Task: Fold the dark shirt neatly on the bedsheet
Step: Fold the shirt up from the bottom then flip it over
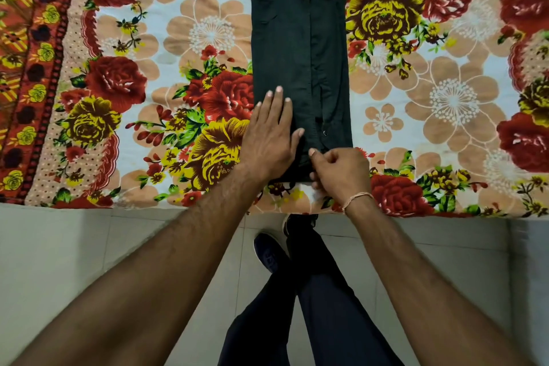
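The dark shirt (297, 47) lies on the floral bedsheet (148, 53) as a long narrow strip, its sides folded in, running from the top of the view down to the near edge of the bed. My left hand (269, 134) rests flat, fingers spread, on the strip's lower left part. My right hand (338, 175) pinches the shirt's bottom hem at the lower right corner, fingers curled around the cloth. A button shows near the placket just above that hand.
The bed's near edge (118, 206) runs across the middle of the view. Below it is a pale tiled floor (89, 246), with my dark trousers (312, 291) and one dark shoe (269, 251) close to the bed.
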